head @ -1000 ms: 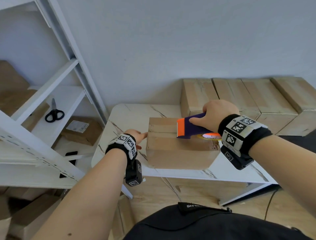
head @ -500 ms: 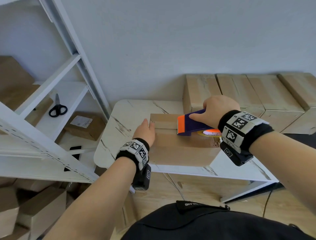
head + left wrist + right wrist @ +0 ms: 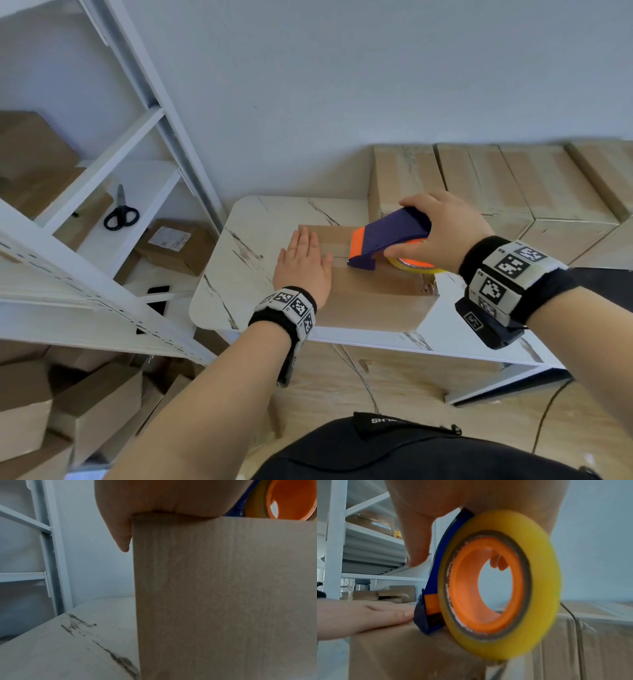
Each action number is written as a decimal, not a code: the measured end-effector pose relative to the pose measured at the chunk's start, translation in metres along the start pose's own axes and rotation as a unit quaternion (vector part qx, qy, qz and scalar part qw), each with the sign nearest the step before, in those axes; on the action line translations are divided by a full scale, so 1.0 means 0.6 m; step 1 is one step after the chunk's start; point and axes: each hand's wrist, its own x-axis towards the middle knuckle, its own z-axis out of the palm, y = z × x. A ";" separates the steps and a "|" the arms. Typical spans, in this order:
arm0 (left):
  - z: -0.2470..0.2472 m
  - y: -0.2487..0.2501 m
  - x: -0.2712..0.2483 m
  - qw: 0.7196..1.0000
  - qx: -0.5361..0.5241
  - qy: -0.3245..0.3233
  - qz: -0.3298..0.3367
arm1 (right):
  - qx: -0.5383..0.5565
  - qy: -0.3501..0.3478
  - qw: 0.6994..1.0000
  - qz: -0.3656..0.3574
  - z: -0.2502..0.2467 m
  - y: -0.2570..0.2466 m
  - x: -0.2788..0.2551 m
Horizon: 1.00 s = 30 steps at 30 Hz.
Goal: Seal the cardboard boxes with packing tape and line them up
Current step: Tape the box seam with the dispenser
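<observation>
A: Hands first, nearest the camera. Left hand [image 3: 303, 265]: flat, fingers straight, palm pressing the left end of the top of the cardboard box [image 3: 371, 301]. Right hand [image 3: 445, 228]: wrapped around the blue handle of the tape dispenser [image 3: 387, 243], thumb hanging free on the near side in the right wrist view.

B: Box, location?

A: On the white marble-pattern table [image 3: 246, 246], towards its front right, long side facing the person. Dispenser nose, with its orange tip, sits on the top face just beside the left hand's fingertips; yellow tape roll [image 3: 500, 585] behind it.

B: Handling?

A: Probably light; corrugated walls stiff at the edges, top flaps likely to give under pressure at the seam. Best held as now, flat palm near an end, or gripped by both short sides for carrying. Tape: thin, sticky, prone to wrinkling if pulled slack. A strip appears to lie across the top, though its glossy edge is hard to trace.

B: Further back?

A: Row of sealed boxes [image 3: 507, 185] against the wall behind the table. White metal shelving [image 3: 137, 144] at left, holding black scissors [image 3: 121, 212] and flattened cartons.
</observation>
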 end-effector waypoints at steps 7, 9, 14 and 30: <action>-0.007 0.004 -0.004 0.999 0.007 -0.031 -0.011 | 0.094 0.009 0.995 0.013 0.014 0.039 -0.011; -0.009 0.005 -0.005 0.999 0.007 -0.037 -0.015 | 0.102 0.026 0.994 -0.001 0.019 0.044 -0.012; -0.011 0.008 -0.004 0.998 0.019 -0.056 -0.026 | 0.120 0.031 0.992 -0.014 0.016 0.070 -0.019; -0.024 0.019 0.001 0.991 0.081 -0.096 -0.035 | 0.128 0.044 0.991 -0.001 -0.012 0.183 -0.064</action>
